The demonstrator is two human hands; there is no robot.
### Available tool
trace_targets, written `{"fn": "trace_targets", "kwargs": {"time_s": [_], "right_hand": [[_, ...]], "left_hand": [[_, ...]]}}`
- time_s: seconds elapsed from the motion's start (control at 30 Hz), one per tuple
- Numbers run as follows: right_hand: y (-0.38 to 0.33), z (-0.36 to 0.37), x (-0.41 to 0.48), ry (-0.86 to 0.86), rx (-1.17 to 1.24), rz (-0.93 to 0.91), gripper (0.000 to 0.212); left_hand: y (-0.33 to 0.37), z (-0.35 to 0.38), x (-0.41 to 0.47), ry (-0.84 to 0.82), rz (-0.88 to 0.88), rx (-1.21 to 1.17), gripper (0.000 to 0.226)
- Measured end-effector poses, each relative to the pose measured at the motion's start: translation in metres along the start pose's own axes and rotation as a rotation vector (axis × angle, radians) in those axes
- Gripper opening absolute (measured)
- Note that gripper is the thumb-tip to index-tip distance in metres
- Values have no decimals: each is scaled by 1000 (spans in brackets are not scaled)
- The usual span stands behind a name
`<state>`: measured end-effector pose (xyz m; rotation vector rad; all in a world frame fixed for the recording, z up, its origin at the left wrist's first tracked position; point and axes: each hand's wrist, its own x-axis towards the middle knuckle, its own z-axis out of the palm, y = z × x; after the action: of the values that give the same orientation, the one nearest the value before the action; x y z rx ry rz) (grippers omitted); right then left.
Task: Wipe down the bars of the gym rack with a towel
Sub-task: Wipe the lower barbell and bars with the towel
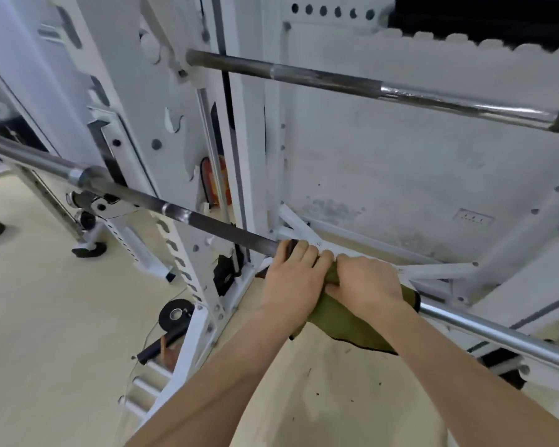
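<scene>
A long steel barbell (pixel 188 215) runs from the far left down to the lower right across the white gym rack (pixel 188 130). An olive-green towel (pixel 346 321) is wrapped round the bar near its middle, and a loose flap hangs below. My left hand (pixel 291 279) grips the bar and the towel's left end, fingers curled over the top. My right hand (pixel 367 285) grips the towel-covered bar right beside it, touching the left hand. A second bar (pixel 368 85) sits higher up on the rack.
White rack uprights with hook slots stand at the left and centre. A black roll of tape (pixel 175 314) and a dark handle lie on the beige floor by the rack's base. A wheeled foot (pixel 89 250) is at the left. A white wall panel stands behind.
</scene>
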<state>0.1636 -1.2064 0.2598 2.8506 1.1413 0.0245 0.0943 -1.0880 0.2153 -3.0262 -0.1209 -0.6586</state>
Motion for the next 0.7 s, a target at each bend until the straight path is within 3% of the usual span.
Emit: {"fn": "trace_targets", "kwargs": {"time_s": [0.23,0.37,0.47,0.57,0.7], "right_hand": [[-80,-5,66,-30,2,-104,20],[-88,-11,81,-56,55,-182,15],[-87,-7,96,-175,211,-246,7],[-92,-2,118,-293,326,-338,11],[-111,0,144,-404,469,-392,19]], "left_hand": [[-90,1,-4,-11,-55,44,24],[-114,3,-3,-5,-5,65,16],[-127,0,-3,17,35,44,17],[-146,-3,-3,-65,76,53,19],[-178,-12,-1,-201,51,52,40]]}}
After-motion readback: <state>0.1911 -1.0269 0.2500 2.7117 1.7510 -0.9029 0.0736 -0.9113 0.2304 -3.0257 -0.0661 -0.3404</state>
